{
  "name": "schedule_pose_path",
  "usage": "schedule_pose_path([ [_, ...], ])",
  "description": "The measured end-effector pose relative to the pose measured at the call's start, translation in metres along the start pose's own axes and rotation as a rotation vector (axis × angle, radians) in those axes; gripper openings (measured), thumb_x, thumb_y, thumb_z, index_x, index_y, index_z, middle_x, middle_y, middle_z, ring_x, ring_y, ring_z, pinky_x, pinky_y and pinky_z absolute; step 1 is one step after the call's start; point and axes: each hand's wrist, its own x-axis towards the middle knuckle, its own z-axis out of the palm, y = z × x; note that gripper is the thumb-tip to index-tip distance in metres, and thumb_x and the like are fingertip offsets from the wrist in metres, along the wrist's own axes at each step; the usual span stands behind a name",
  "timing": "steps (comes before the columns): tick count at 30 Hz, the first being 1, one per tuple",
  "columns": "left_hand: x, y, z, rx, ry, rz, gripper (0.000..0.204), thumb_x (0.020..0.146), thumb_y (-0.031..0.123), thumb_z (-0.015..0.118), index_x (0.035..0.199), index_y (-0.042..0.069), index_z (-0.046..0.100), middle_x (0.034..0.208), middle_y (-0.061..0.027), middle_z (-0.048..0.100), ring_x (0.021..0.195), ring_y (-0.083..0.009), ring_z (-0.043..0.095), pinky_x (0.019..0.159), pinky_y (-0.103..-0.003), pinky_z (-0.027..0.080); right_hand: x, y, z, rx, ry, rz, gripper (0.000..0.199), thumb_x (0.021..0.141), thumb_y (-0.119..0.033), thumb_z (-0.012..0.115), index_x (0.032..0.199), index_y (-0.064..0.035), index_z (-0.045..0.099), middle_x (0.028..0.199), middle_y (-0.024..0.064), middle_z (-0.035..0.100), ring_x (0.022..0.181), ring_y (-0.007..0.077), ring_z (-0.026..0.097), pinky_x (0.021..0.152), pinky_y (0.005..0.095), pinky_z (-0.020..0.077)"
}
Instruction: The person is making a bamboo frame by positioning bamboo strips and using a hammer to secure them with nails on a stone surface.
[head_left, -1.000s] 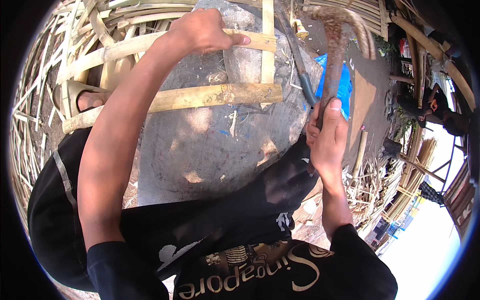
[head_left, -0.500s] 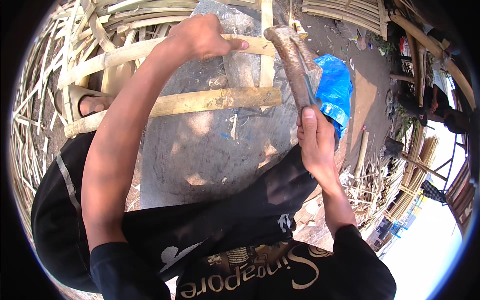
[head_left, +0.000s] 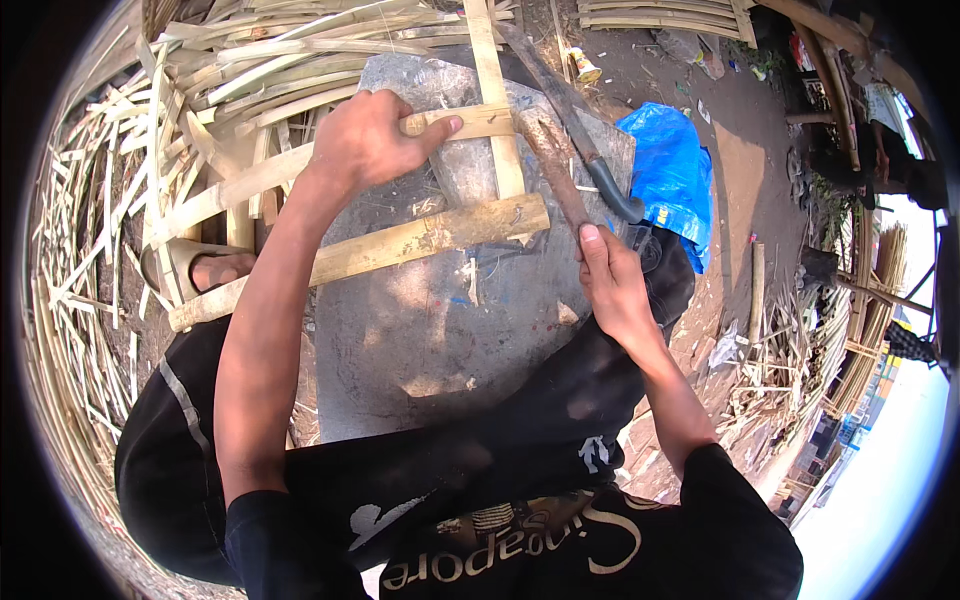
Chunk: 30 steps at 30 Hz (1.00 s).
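My left hand (head_left: 368, 140) grips the upper bamboo slat (head_left: 480, 121) of a small bamboo frame lying on a grey stone slab (head_left: 430, 320). A lower bamboo slat (head_left: 400, 245) crosses an upright slat (head_left: 490, 90). My right hand (head_left: 612, 285) holds the wooden handle of a hammer (head_left: 552, 160), whose rusty head rests against the upper slat near the upright. A dark-handled knife (head_left: 585, 150) lies on the slab just right of the hammer.
Piles of split bamboo strips (head_left: 90, 250) surround the slab on the left and top. A blue plastic sheet (head_left: 670, 170) lies to the right. My sandalled foot (head_left: 215, 270) rests at the left. More bamboo bundles (head_left: 860, 300) lie at the right.
My right hand has swung the hammer down from a raised position onto the upper slat. My left hand has kept its grip on the slat.
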Motion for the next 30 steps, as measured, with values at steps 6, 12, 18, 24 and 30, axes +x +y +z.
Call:
schedule_pose_path([
  [6, 0.006, -0.007, -0.048, -0.096, 0.385, 0.06, 0.081, 0.098, 0.065, 0.049, 0.053, -0.003, 0.056, 0.049, -0.013, 0.049, 0.051, -0.0241, 0.052, 0.054, -0.044, 0.04, -0.022, 0.011, -0.017, 0.555, 0.188, 0.132, 0.052, 0.106, -0.057, 0.039, 0.085, -0.0097, 0.049, 0.061, -0.0046, 0.037, 0.046, 0.0037, 0.034, 0.04, 0.0216, 0.0231],
  [12, -0.023, -0.016, -0.167, -0.819, 0.577, 0.059, 0.056, 0.105, 0.055, 0.036, 0.069, 0.014, 0.046, 0.058, 0.0061, 0.033, 0.049, -0.0074, 0.027, 0.047, -0.027, 0.018, -0.024, 0.051, 0.015, 0.714, 0.188, 0.176, 0.049, 0.109, -0.048, 0.038, 0.082, -0.0085, 0.049, 0.061, -0.0063, 0.037, 0.047, 0.0022, 0.032, 0.042, 0.0225, 0.0251],
  [18, -0.051, -0.014, -0.232, -0.632, 0.407, 0.305, 0.061, 0.103, 0.063, 0.022, 0.063, 0.017, 0.028, 0.054, 0.0049, 0.022, 0.047, -0.0087, 0.021, 0.045, -0.028, 0.017, -0.023, 0.093, 0.026, 0.783, 0.209, 0.186, 0.051, 0.108, -0.05, 0.04, 0.076, -0.0105, 0.047, 0.06, -0.0051, 0.037, 0.047, 0.0036, 0.034, 0.041, 0.0238, 0.0278],
  [24, -0.063, 0.005, -0.215, -0.607, 0.46, 0.269, 0.057, 0.103, 0.058, 0.025, 0.065, 0.016, 0.031, 0.057, 0.005, 0.024, 0.052, -0.0085, 0.023, 0.05, -0.027, 0.017, -0.019, 0.088, 0.015, 0.738, 0.136, 0.296, 0.051, 0.108, -0.05, 0.04, 0.079, -0.0093, 0.049, 0.061, -0.0039, 0.041, 0.048, 0.006, 0.039, 0.043, 0.0253, 0.0326],
  [30, -0.079, 0.022, -0.138, 0.03, 0.569, 0.302, 0.061, 0.106, 0.048, 0.042, 0.065, 0.003, 0.048, 0.055, -0.0046, 0.039, 0.053, -0.0146, 0.036, 0.051, -0.037, 0.029, -0.009, 0.118, 0.03, 0.707, 0.14, 0.178, 0.049, 0.109, -0.047, 0.04, 0.081, -0.0084, 0.052, 0.064, -0.0043, 0.043, 0.048, 0.0064, 0.039, 0.044, 0.0258, 0.0332],
])
